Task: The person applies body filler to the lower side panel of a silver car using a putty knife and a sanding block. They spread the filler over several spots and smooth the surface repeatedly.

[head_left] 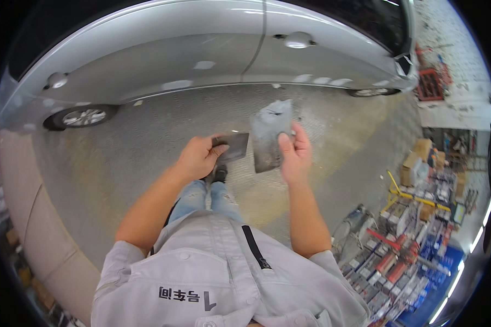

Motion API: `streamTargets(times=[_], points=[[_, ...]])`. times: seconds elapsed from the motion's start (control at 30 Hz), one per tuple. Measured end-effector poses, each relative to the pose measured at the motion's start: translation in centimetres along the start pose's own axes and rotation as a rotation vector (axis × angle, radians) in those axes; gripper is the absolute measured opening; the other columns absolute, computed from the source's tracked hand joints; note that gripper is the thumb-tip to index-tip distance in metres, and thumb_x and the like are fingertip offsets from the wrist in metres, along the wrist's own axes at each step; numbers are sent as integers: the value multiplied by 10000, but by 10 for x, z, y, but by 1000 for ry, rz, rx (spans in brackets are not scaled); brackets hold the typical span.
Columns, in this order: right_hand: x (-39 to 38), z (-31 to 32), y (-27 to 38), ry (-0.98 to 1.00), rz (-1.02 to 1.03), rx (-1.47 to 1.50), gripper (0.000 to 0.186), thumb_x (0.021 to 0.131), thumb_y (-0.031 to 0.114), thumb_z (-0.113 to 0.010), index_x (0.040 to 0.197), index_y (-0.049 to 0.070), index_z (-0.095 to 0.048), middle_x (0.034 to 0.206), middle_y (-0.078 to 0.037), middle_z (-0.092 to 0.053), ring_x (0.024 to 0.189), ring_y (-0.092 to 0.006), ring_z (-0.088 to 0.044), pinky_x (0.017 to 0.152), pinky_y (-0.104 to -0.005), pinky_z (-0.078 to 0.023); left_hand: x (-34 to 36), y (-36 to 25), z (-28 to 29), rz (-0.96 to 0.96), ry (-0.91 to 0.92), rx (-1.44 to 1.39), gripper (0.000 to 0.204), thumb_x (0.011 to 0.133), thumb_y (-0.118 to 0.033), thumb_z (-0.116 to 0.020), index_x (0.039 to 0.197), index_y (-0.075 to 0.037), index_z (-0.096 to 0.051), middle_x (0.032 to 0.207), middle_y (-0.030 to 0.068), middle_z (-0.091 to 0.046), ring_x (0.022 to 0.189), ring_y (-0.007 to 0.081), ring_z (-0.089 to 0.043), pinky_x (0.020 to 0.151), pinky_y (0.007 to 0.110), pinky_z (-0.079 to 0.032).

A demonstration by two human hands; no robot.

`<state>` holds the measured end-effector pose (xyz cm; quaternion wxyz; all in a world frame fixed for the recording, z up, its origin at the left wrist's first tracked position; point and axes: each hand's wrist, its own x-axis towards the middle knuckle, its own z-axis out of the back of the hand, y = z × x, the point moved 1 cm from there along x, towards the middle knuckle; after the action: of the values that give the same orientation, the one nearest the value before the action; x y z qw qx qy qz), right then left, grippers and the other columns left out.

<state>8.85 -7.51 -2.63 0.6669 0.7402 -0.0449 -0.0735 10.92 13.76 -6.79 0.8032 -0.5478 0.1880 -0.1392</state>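
Both hands are held out in front of my body, above the floor. My left hand (199,156) is closed on a thin, dark grey rectangular spreader (236,147), thumb on top. In my right hand (295,155) is a larger flat plate (266,143), gripped by its right edge with the thumb on its face. Pale grey paste (275,111) appears smeared over the plate's far end, which has a ragged edge; its near end is darker and stained. A narrow gap separates the spreader from the plate. The fingers beneath both pieces are mostly hidden.
A silver car (202,49) stands side-on ahead, with pale patches along its lower doors. Another light-coloured car body (54,218) curves along the left. At right are a wheeled machine (354,223), a yellow frame (414,197), a red tool (390,240) and stacked boxes.
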Motion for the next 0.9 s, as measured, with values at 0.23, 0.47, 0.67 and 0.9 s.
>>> streamTargets(times=[0.23,0.47,0.67,0.9], points=[[34,-25,-46,612,512,-523,353,630,71,-713,962,185,-674,1237,-85,-477,1158,-311,-423,941,-424,-368,6,67,9,141,-169,-1077,187,906,-168,-504,1047,-51,-546,924,55,-621,709,156,-629,507,291,-546],[86,-47,-158,634,238,-694,336,642,88,-734,964,157,-667,1308,-107,-415,1202,-298,-396,982,-410,-328,39,192,26,-95,-354,-1033,208,897,-158,-517,1064,-35,-525,948,80,-619,735,185,-635,512,320,-554],[133,-66,-329,559,28,40,290,701,95,-710,986,112,-658,1274,-114,-461,1126,-255,-477,924,-358,-388,72,350,10,-236,-305,-1079,244,898,-173,-519,1086,-19,-507,962,95,-618,780,203,-643,539,337,-572],[153,-86,-486,586,508,-735,290,736,86,-677,1023,66,-638,1161,-116,-546,1032,-191,-530,858,-311,-418,83,470,11,-353,-444,-971,248,903,-172,-506,1099,-20,-499,950,116,-626,752,218,-650,560,315,-577]])
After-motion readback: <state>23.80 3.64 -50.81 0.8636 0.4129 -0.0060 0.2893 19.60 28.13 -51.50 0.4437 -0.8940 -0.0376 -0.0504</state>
